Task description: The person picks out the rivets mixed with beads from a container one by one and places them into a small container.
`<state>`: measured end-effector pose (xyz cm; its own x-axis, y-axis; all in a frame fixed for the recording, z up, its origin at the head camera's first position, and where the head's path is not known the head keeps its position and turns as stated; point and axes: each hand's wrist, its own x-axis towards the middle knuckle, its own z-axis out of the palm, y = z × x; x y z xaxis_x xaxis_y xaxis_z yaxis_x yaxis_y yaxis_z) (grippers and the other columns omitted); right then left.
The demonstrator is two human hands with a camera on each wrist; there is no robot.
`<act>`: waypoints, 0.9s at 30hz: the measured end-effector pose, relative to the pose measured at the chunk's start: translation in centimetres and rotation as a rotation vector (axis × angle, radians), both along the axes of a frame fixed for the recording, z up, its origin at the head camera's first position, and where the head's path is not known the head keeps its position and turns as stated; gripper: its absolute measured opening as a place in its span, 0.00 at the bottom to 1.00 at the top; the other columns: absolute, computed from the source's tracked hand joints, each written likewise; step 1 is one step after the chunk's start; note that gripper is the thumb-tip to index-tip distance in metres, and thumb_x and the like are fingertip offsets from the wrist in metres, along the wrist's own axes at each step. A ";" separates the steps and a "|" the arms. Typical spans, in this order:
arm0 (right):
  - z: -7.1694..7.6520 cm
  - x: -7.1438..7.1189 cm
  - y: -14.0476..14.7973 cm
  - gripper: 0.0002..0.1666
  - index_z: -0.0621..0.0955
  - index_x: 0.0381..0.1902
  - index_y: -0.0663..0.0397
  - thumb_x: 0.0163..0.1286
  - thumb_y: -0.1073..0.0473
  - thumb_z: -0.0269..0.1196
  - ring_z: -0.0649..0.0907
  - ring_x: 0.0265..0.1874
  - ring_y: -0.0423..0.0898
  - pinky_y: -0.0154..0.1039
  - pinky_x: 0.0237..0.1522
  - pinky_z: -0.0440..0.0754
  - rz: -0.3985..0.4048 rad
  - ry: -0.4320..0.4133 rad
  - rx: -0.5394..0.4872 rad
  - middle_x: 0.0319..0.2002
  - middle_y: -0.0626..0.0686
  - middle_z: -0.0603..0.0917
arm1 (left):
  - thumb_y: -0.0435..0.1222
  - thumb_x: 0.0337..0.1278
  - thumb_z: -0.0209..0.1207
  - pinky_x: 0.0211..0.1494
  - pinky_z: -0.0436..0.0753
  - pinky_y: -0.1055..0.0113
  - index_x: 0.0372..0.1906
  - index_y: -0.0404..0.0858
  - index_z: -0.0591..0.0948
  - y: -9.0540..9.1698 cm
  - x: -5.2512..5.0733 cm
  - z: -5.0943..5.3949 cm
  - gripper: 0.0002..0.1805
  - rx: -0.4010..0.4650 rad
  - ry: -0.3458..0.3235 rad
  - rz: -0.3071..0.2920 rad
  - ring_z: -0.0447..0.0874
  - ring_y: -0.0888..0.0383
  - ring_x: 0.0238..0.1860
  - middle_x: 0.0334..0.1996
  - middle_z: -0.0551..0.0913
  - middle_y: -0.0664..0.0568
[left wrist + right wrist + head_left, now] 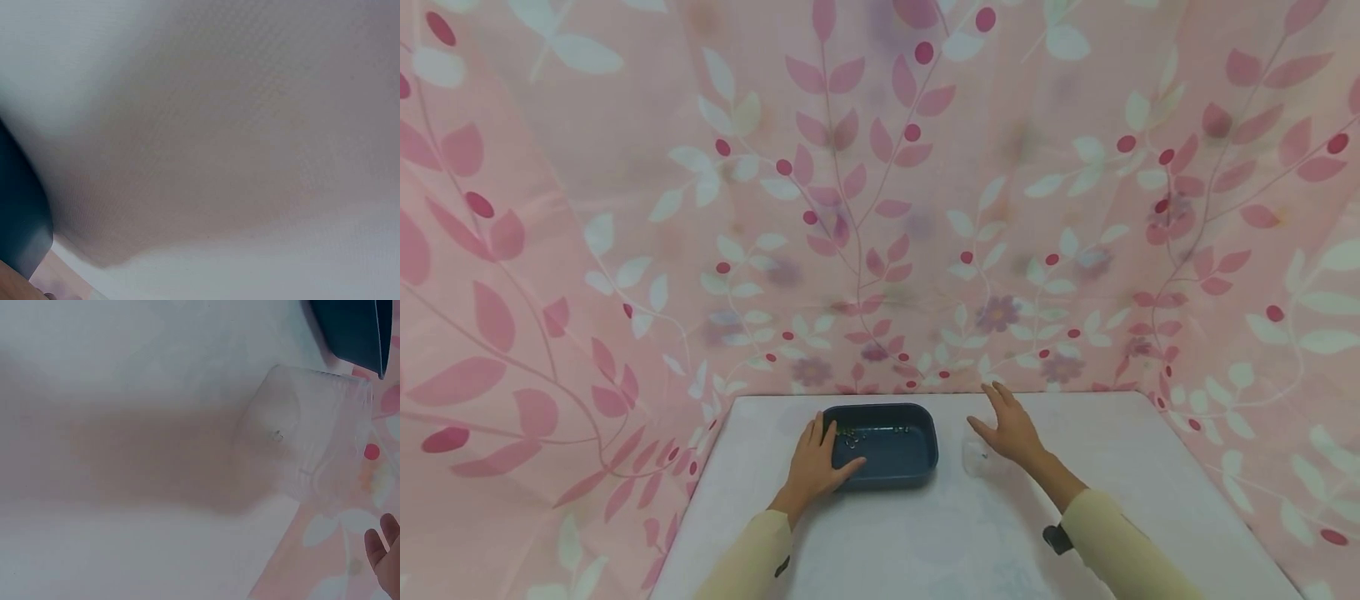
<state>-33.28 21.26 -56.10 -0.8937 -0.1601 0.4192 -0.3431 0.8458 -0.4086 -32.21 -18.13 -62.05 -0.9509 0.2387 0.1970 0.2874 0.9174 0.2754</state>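
The dark blue tray [887, 467] sits near the far edge of the worktop [925, 550], and from here I take it to be stiff, fairly light and perhaps a little slick. At its left end is the person's left grip [814, 462], fingers loosely extended along the side and thumb spread wide over the near rim; it rests there without clenching. That end wall looks a sound place to hold, best matched by the opposite one. Small pieces [852, 439] lie loose inside, too tiny for me to name — they would likely slide if it tipped. Just right of the tray stands a clear container [974, 457], probably featherlight and easily knocked; I'd take it lightly round the sides. Furthest right, the right grip [1015, 429] is spread wide beside it — holding nothing.
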 end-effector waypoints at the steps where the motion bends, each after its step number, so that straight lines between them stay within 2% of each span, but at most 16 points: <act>1: 0.0 -0.1 -0.2 0.44 0.68 0.70 0.61 0.62 0.47 0.70 0.78 0.56 0.69 0.67 0.52 0.77 0.017 0.041 0.016 0.69 0.69 0.68 | 0.74 0.51 0.51 0.76 0.57 0.44 0.74 0.34 0.62 0.0 0.0 0.0 0.58 0.002 0.008 -0.001 0.52 0.38 0.77 0.77 0.52 0.35; 3: -0.2 -0.2 -0.6 0.46 0.69 0.70 0.61 0.59 0.48 0.72 0.79 0.53 0.71 0.69 0.48 0.78 0.041 0.114 0.040 0.69 0.71 0.67 | 0.74 0.51 0.51 0.76 0.57 0.44 0.74 0.34 0.63 0.0 0.0 -0.1 0.58 0.001 0.012 -0.001 0.53 0.38 0.76 0.77 0.52 0.34; 6: -0.2 -0.3 -1.4 0.47 0.70 0.70 0.61 0.57 0.46 0.73 0.81 0.50 0.69 0.68 0.45 0.78 0.052 0.130 0.057 0.71 0.70 0.66 | 0.74 0.51 0.51 0.77 0.56 0.44 0.75 0.34 0.62 0.0 0.0 -0.2 0.58 0.006 0.003 -0.003 0.52 0.38 0.77 0.77 0.51 0.35; 10: -0.3 -0.4 -2.4 0.49 0.68 0.71 0.59 0.58 0.45 0.72 0.80 0.52 0.69 0.69 0.47 0.77 0.052 0.091 0.060 0.73 0.69 0.63 | 0.74 0.52 0.51 0.77 0.55 0.44 0.75 0.34 0.61 0.0 -0.1 -0.2 0.58 0.012 -0.005 -0.005 0.51 0.38 0.77 0.78 0.50 0.35; 15: -0.6 -0.7 -3.3 0.50 0.67 0.73 0.55 0.58 0.42 0.71 0.80 0.52 0.69 0.68 0.48 0.78 0.060 0.092 0.091 0.74 0.69 0.61 | 0.73 0.52 0.51 0.77 0.56 0.44 0.75 0.34 0.62 0.0 -0.1 -0.3 0.57 0.015 -0.006 -0.008 0.51 0.38 0.77 0.78 0.50 0.35; 27: -1.4 -1.2 -5.4 0.51 0.65 0.74 0.55 0.60 0.40 0.70 0.77 0.59 0.67 0.66 0.56 0.75 0.050 -0.002 0.122 0.76 0.66 0.58 | 0.72 0.52 0.53 0.76 0.57 0.43 0.74 0.33 0.63 -0.1 0.1 -0.2 0.57 0.037 0.034 -0.017 0.53 0.37 0.76 0.77 0.52 0.34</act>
<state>-34.49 15.85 -57.45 -0.8842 -0.2546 0.3915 -0.3855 0.8711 -0.3043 -32.15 -18.19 -62.21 -0.9394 0.2464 0.2383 0.3124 0.9016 0.2991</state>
